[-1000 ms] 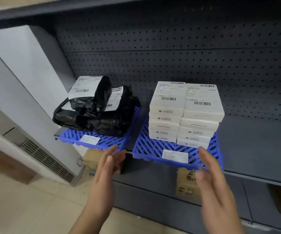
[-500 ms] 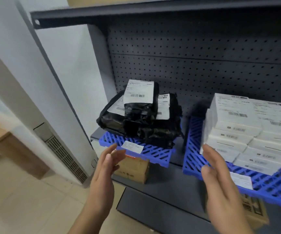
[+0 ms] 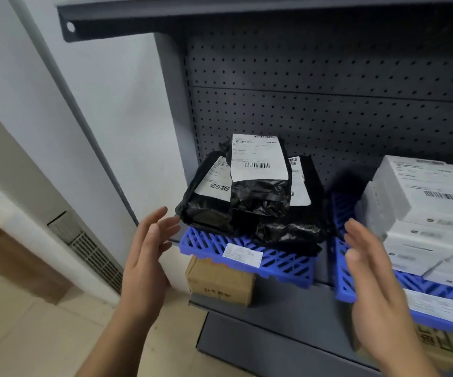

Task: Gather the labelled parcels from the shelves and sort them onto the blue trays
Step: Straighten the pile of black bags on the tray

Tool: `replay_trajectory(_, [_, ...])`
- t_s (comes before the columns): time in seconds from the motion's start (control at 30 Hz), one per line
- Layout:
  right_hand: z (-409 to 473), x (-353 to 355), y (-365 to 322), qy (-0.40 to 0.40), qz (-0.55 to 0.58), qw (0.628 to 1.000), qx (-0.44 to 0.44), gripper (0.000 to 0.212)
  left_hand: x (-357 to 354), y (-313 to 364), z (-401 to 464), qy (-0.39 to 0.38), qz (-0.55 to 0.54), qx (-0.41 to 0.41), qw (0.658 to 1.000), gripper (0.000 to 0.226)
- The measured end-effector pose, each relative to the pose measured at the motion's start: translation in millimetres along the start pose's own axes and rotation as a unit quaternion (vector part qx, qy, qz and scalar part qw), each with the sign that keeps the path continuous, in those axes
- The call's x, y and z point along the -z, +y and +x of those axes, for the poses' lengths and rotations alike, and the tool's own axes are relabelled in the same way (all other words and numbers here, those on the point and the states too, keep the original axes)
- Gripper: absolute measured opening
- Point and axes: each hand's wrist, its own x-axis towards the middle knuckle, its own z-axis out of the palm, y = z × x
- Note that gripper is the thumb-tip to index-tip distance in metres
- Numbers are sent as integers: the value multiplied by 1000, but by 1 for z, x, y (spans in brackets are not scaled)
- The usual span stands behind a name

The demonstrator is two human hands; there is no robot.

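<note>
Where trays sit, top parcel [image 3: 258,172] lengthwise shelfward.

Both forearms rise from the bottom edge of the view, bare, angled up and slightly inward. The left hand [image 3: 149,257] is raised with its palm turned toward the right; the fingers [image 3: 165,224] are straight, a little spread, and point up and forward, with the thumb apart below them. The right hand [image 3: 374,278] mirrors it, palm turned toward the left, its fingers [image 3: 355,232] straight and close together, pointing up and forward. The two hands stand well apart, palms facing each other, and neither holds anything.
</note>
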Motion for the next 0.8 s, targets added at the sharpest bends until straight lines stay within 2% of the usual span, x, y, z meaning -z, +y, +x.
replay_trajectory(0.2, [41,3,6,19,28,999,1,59,-18,-1,27,-2,11,-10,1000,43])
replay_trajectory(0.33, [64,-5,14,44,54,997,-23,63,-18,5,51,30,18,-17,999,32])
replay_trajectory(0.43, [74,-11,15,33,61,996,-52,53,-18,0,67,36,25,-15,999,35])
replay_trajectory(0.57, [85,-14,17,36,51,996,-57,56,-21,-16,86,11,31,19,999,42])
replay_trajectory(0.73, [101,-24,31,92,71,991,-66,34,-24,-27,120,-47,49,50,996,54])
replay_trajectory(0.8, [105,-25,41,82,59,991,-84,37,-22,-31,136,-79,32,97,992,55])
